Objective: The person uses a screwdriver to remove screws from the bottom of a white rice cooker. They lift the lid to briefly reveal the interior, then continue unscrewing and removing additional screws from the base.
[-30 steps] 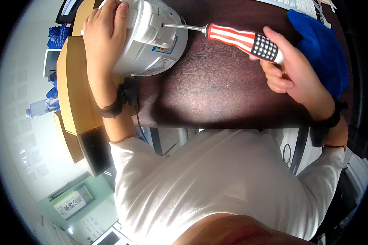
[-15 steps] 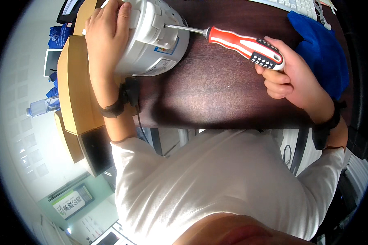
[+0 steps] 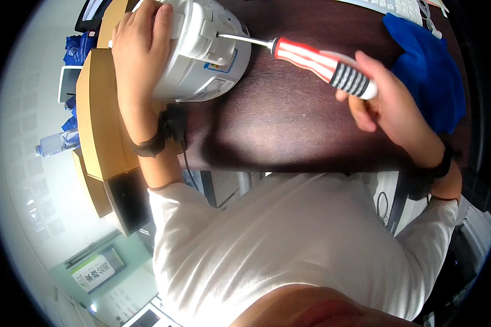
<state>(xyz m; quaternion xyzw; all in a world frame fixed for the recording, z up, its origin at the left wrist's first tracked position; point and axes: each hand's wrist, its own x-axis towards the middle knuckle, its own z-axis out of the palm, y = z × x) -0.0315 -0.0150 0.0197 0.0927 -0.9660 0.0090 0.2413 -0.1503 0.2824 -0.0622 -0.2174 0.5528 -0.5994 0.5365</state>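
Observation:
A white rice cooker [image 3: 193,76] rests tilted on the dark table at the upper left, its hinge side toward the right. My left hand [image 3: 142,54] is closed over its lid side, some fingertips cut off by the top edge. In my right hand [image 3: 390,103] is a screwdriver [image 3: 311,61] with a red-and-white striped handle and a dark end band. Its metal shaft reaches left, and the tip meets a small hole in the cooker's hinge part. My thumb and fingers pinch the handle's butt end loosely; the handle is smeared by motion.
A blue cloth [image 3: 423,71] lies to the right, beyond my right wrist. Behind it is a white keyboard [image 3: 387,6] with a cable. Cardboard boxes [image 3: 95,114] stand left of my left forearm, with a plastic bottle [image 3: 57,143] further left. The brown table [image 3: 289,125] ends before my body.
The screwdriver's handle has turned about its axis, and my right fingers have loosened and shifted around its end. The tip stays at the hinge hole. My left hand and the cooker have barely moved.

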